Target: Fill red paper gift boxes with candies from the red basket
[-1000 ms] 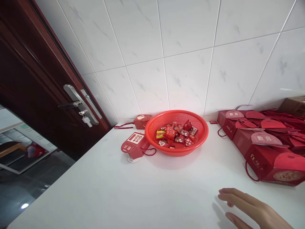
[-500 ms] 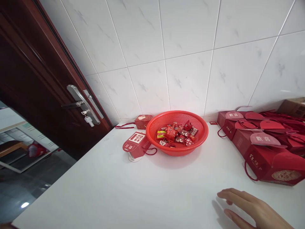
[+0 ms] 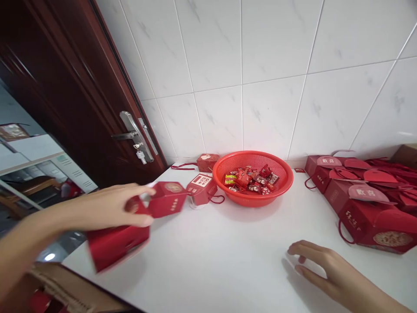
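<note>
On the left, my left hand (image 3: 107, 206) is closed around part of a red box (image 3: 119, 243), held over the table's left side and blurred by motion. Just beyond its fingertips is another red box (image 3: 167, 199) with a round pattern. At the lower right, my right hand (image 3: 321, 265) hovers near the table surface with fingers apart and nothing between them. A red plastic basket (image 3: 252, 201) stands against the wall, holding wrapped candies (image 3: 250, 179). A small red box with white lettering (image 3: 202, 189) lies beside the basket's left edge.
Several red gift boxes with cords (image 3: 368, 208) stand at the right of the white table (image 3: 228, 261). A smaller red box (image 3: 207, 162) is by the wall. A cardboard box (image 3: 71, 287) fills the lower left. A dark door (image 3: 74, 87) with keys stands at the left.
My left hand has come into view from the left with a red box, and another red box now shows beyond it. The cardboard box has appeared. The view has shifted left.
</note>
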A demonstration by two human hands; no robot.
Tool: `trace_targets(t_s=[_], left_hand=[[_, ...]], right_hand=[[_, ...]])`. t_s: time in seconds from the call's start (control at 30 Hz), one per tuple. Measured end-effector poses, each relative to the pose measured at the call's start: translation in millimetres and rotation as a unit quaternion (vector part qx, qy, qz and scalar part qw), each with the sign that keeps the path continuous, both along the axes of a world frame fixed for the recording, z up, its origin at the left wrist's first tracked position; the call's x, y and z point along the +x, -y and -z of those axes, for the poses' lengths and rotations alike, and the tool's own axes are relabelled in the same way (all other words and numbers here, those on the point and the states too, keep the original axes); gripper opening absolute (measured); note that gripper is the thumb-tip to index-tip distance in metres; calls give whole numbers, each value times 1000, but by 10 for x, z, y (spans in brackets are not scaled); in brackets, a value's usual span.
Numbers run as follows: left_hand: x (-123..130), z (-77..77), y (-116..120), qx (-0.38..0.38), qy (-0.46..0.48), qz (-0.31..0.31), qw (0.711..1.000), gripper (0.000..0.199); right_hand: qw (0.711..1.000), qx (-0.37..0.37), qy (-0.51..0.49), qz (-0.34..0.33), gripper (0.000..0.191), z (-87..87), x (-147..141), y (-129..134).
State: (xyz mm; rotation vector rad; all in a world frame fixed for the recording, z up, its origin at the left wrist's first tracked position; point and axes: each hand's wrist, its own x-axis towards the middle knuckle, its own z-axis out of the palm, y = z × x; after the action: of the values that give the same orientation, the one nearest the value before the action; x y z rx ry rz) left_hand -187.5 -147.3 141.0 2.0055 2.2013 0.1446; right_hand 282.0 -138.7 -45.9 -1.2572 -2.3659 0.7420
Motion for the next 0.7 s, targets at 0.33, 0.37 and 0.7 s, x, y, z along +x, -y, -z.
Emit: trace_targets(t_s=[0.33, 0.37, 0.7], left_hand=[[914, 306, -837, -99, 396, 150, 900, 50], [992, 387, -857, -131, 455, 147, 868, 50], [1522, 991, -895, -244, 610, -6, 754, 45]], right_hand=[[988, 107, -90, -68, 56, -632, -690, -390], [982, 130, -113, -76, 65, -670, -782, -420], [990, 12, -137, 24, 43, -867, -1111, -480]])
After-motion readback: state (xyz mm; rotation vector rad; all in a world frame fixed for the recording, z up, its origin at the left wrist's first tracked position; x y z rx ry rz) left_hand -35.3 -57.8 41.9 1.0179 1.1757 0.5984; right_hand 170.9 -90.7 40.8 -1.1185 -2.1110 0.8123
